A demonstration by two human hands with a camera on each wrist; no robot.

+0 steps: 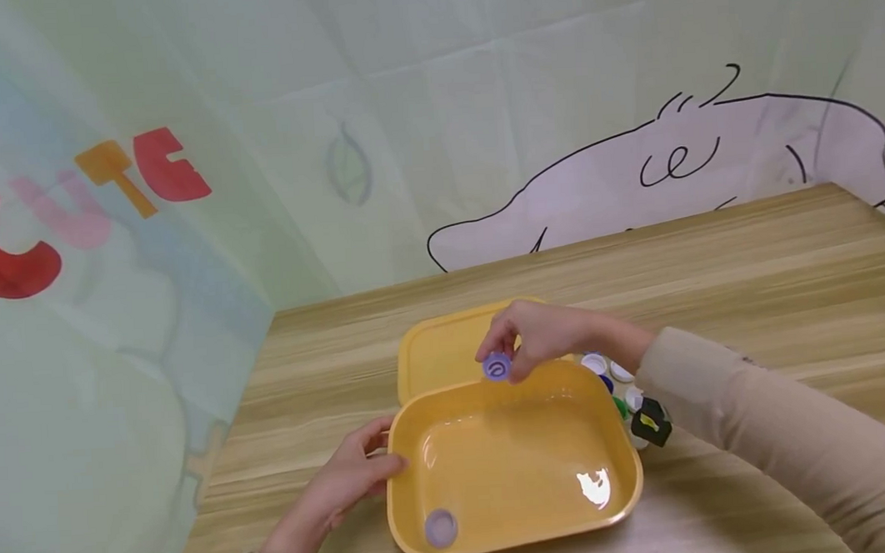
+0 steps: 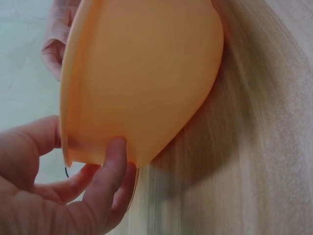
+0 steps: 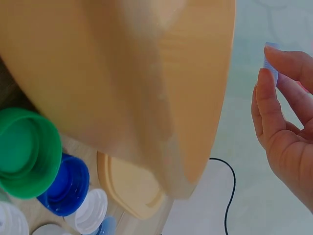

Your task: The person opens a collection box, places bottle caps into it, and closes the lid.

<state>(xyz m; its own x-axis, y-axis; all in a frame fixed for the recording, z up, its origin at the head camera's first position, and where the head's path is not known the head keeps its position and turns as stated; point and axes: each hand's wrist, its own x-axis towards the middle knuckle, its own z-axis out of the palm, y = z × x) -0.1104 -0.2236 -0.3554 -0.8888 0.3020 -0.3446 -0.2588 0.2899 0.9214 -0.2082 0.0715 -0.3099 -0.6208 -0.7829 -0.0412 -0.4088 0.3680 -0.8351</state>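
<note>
My right hand [image 1: 541,335] pinches a purple bottle cap [image 1: 496,366] above the far rim of a yellow plastic box [image 1: 515,452]. In the right wrist view, thumb and fingers close on the cap [image 3: 270,63] from both sides. My left hand [image 1: 351,472] grips the box at its left end. The left wrist view has the thumb at the rim and the other fingers against the outer wall [image 2: 146,88]. Inside the box, a pale purple cap [image 1: 441,528] lies in the near left corner.
Behind the box, a yellow lid [image 1: 439,356] lies flat on the wooden table [image 1: 327,358]. Several loose caps sit beyond its right end, among them a green cap [image 3: 29,152], a blue cap [image 3: 66,183] and a white cap [image 3: 89,211]. A black object [image 1: 650,422] stands near them.
</note>
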